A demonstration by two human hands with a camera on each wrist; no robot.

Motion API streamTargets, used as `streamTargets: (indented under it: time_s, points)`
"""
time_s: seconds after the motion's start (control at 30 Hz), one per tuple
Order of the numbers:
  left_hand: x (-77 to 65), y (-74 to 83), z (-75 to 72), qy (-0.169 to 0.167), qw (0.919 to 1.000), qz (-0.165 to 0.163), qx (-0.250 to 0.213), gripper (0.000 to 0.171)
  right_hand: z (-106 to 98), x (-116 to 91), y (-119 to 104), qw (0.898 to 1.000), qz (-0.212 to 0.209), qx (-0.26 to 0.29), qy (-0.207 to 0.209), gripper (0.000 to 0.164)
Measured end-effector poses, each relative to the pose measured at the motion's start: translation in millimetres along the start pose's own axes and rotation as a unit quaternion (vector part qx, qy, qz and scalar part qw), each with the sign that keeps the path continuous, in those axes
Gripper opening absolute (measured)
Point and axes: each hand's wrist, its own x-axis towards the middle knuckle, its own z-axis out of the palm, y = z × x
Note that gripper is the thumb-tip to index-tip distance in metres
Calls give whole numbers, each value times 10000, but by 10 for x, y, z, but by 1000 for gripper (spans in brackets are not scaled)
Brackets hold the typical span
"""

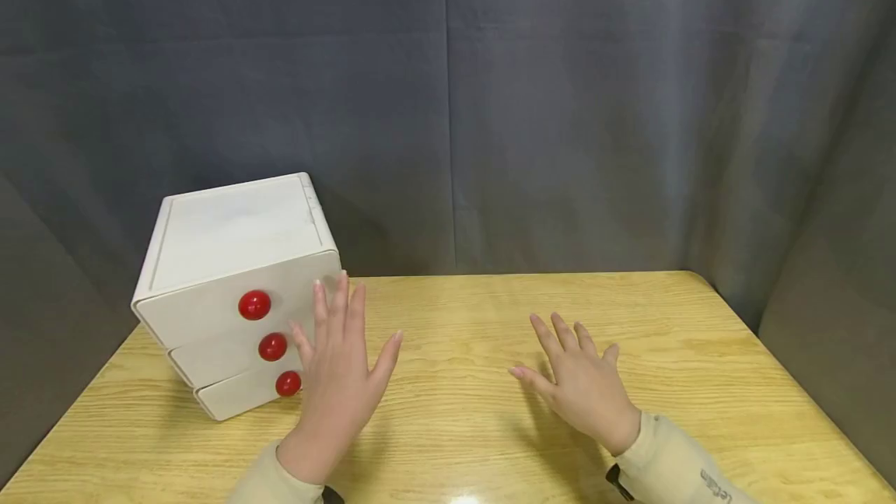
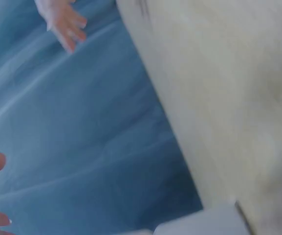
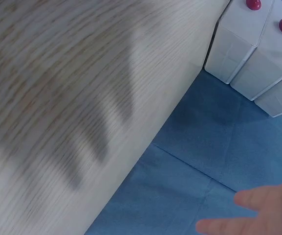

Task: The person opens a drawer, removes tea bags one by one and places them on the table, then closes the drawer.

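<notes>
A white cabinet of three stacked drawers [image 1: 203, 325] stands at the left of the table, each drawer front bearing a round red knob [image 1: 254, 305]. My left hand [image 1: 336, 379] is spread with straight fingers in front of the cabinet's right side, hiding part of the drawer fronts; whether it touches them I cannot tell. Over the table's right half, my right hand [image 1: 584, 387] is also spread, holding nothing, its shadow falling on the wood. The right wrist view shows some right-hand fingers [image 3: 258, 205] and the cabinet's side [image 3: 250, 66] beyond.
The wooden table [image 1: 455, 356] has a light yellow grain. Grey curtains [image 1: 560, 115] hang behind it and along both sides. The cabinet's drawers appear closed, stepped back from top to bottom in the head view.
</notes>
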Motion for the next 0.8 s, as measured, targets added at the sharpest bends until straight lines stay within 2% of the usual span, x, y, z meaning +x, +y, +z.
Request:
streamTargets:
  time_s: [0.2,0.4,0.63,0.7,0.8]
  points:
    - [75,-121,-269,978,9946,-57,-349,66,30,-8,-1,9998,82,160,12,74]
    - [177,-241,-521,1662,9834,-501,-526,68,43,4,2,9998,2,188,118,71]
    - [264,-458,-825,2091,9674,-1328,-523,71,67,21,-31,9992,-162,258,246,68]
    - [291,-535,-935,2086,9605,-1680,-755,70,77,28,-41,9988,-181,355,291,67]
    - [330,-646,-1079,1885,9441,-2348,-1340,70,92,47,-56,9976,-188,557,355,64]
